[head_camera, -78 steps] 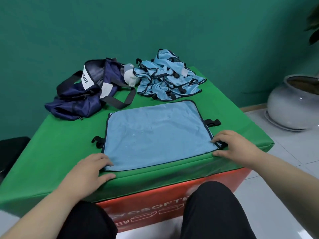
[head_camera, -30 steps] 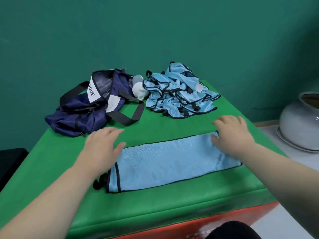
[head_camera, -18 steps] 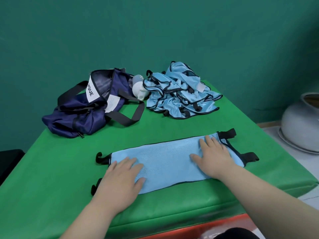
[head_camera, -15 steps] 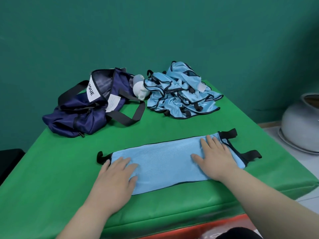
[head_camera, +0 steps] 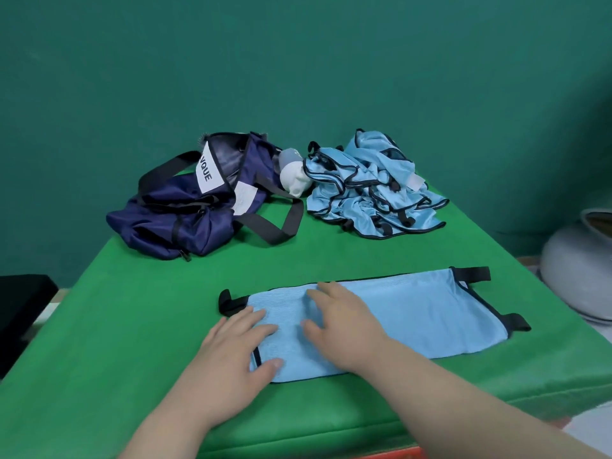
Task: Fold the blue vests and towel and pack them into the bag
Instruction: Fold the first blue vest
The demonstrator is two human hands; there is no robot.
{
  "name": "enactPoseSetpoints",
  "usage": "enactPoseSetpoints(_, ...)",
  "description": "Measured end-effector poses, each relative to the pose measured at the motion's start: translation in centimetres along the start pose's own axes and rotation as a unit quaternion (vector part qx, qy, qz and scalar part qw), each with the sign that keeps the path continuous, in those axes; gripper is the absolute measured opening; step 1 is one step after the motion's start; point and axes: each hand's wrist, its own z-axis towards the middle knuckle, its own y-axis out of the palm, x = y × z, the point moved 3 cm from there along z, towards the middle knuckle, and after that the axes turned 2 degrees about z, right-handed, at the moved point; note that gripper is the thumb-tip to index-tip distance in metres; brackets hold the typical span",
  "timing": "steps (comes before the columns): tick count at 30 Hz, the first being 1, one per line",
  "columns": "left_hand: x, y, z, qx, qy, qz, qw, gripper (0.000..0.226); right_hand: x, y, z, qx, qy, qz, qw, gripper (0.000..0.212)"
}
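A light blue vest [head_camera: 427, 318] with black trim lies folded into a long strip on the green table [head_camera: 132, 326]. My left hand [head_camera: 236, 351] rests flat on the strip's left end. My right hand [head_camera: 344, 321] lies flat on the vest just right of it, fingers spread. Black straps stick out at both ends of the strip. A heap of crumpled blue vests [head_camera: 371, 188] lies at the back. The navy bag [head_camera: 195, 203] sits open at the back left, its black strap trailing on the table. A white and grey rolled item [head_camera: 293, 175] lies between bag and heap.
A large grey ceramic pot [head_camera: 579, 270] stands on the floor off the table's right edge. A dark object [head_camera: 20, 313] sits low at the left. The teal wall rises right behind the bag and the heap.
My right hand has slid left along the folded vest, from its right part to beside my left hand. The left hand stays on the left end. The vest's right half is uncovered.
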Motion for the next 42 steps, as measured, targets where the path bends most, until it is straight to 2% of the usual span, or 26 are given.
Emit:
enactPoseSetpoints(3,-0.3,-0.4,-0.5,-0.018,0.022,-0.033,0.999,0.077,-0.4,2.0,0.6,-0.004,-0.005,-0.032,0.999,0.062)
enactPoseSetpoints(7,-0.9,-1.2,-0.9,-0.055,0.049,-0.031,0.997,0.031,-0.1,2.7,0.8,-0.001,-0.001,-0.05,0.999,0.063)
enactPoseSetpoints(9,-0.8,-1.5,-0.7,-0.07,0.067,-0.022,0.995,0.021,-0.2,2.7,0.8,0.0,0.001,-0.048,0.999,0.063)
enactPoseSetpoints(14,-0.3,-1.6,0.1,-0.098,0.068,0.011,0.993,0.034,-0.2,2.7,0.8,0.008,0.009,-0.032,0.999,0.061)
enactPoseSetpoints(17,0.0,-1.5,0.3,-0.084,0.058,0.04,0.994,0.043,-0.2,2.8,0.8,0.011,0.008,-0.024,1.0,0.06)
enactPoseSetpoints(24,-0.5,-2.3,-0.6,-0.105,0.092,0.015,0.99,0.021,-0.1,2.8,0.8,0.017,0.008,-0.019,1.0,0.06)
enactPoseSetpoints(31,-3.1,-4.4,-0.3,-0.025,0.093,-0.051,0.994,0.035,-0.1,2.8,0.7,0.015,0.01,-0.012,1.0,0.061)
enactPoseSetpoints(34,-2.7,-4.4,-0.8,-0.009,0.117,-0.058,0.991,0.016,-0.1,2.7,0.8,0.018,0.01,-0.014,1.0,0.061)
enactPoseSetpoints(38,-1.0,-4.4,-1.1,0.033,0.13,-0.071,0.988,0.036,0.0,2.9,0.8,0.021,0.008,-0.016,1.0,0.062)
enactPoseSetpoints(40,-0.2,-3.6,-0.9,0.027,0.123,-0.027,0.992,0.046,0.0,3.0,0.8,0.023,0.007,-0.011,1.0,0.062)
enactPoseSetpoints(42,-0.2,-2.5,-0.4,0.008,0.113,0.024,0.993,0.043,-0.1,2.9,0.8,0.023,0.008,-0.008,1.0,0.062)
